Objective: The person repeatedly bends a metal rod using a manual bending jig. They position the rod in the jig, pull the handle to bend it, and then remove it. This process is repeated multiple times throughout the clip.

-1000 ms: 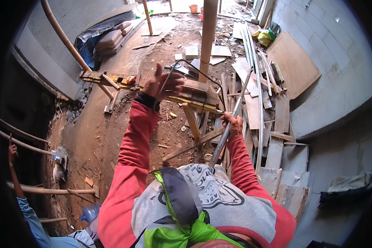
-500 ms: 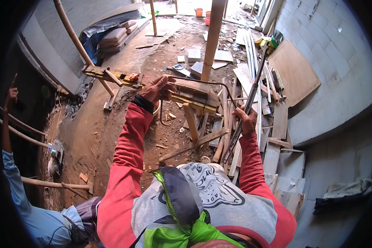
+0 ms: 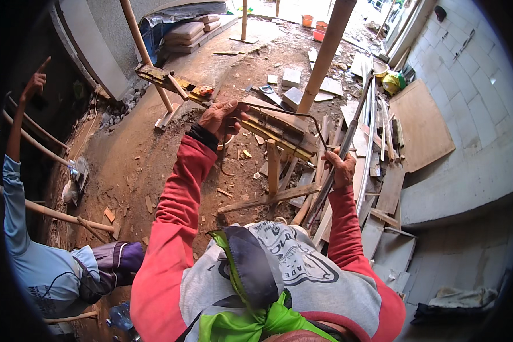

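A dirt floor (image 3: 154, 154) strewn with planks and timber offcuts lies between grey block walls. The left hand (image 3: 222, 117) is closed round one end of a bent steel rod (image 3: 290, 114), on top of a rough wooden bench (image 3: 268, 122). The right hand (image 3: 339, 170) grips a long metal bar (image 3: 353, 125) that slants up toward a bamboo post (image 3: 325, 54). At the left edge another person's hand (image 3: 34, 85) points upward.

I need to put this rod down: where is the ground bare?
Bare dirt lies left of the left hand, between the grey wall and the co-worker. Right of the right hand, planks crowd the ground; scraps clutter the middle.
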Motion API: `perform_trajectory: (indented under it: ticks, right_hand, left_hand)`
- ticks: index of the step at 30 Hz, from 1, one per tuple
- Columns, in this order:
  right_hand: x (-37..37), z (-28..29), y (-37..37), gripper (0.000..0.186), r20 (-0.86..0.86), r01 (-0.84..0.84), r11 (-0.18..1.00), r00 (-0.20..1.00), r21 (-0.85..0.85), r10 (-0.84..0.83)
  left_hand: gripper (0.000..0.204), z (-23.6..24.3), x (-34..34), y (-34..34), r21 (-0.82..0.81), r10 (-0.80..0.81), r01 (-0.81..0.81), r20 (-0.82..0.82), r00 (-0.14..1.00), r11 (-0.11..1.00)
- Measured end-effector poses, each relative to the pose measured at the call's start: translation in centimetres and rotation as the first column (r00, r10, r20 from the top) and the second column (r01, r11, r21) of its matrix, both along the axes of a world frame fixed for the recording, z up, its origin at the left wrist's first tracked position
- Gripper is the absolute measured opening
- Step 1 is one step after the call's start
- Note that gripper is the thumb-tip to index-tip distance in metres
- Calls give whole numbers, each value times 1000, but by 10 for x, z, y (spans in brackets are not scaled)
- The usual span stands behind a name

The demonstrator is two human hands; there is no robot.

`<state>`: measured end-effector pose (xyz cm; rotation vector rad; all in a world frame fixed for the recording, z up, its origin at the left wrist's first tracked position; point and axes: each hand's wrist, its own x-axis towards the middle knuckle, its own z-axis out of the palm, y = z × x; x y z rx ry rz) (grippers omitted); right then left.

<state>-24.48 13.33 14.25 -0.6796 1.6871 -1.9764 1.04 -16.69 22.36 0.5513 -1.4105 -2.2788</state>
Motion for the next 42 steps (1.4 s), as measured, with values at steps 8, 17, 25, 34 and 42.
perform_trajectory:
  ticks: [8, 17, 25, 34, 42]
  right_hand:
    - [3, -7, -7, 15, 53, -18, 1000, 998, 10, 18]
    - [13, 8, -2, 15, 117, -61, 998, 991, -15, 62]
    - [60, 23, -12, 12, 183, -15, 988, 982, -157, 44]
    - [112, 36, -65, 17, -95, 141, 903, 976, -405, -195]
    - [47, 61, -13, 12, -240, 329, 904, 887, -272, -395]
  left_hand:
    - [34, -8, 11, -2, 64, -21, 20, 11, 1000, 998]
    - [33, -25, 1, -10, 25, 181, -181, 1, 984, 983]
    - [47, -71, -44, 37, -273, 391, -545, -458, 799, 793]
    - [26, -8, -119, 115, -385, 354, -536, -451, 820, 751]
    - [32, 45, -42, 35, -496, 141, -249, -244, 959, 832]
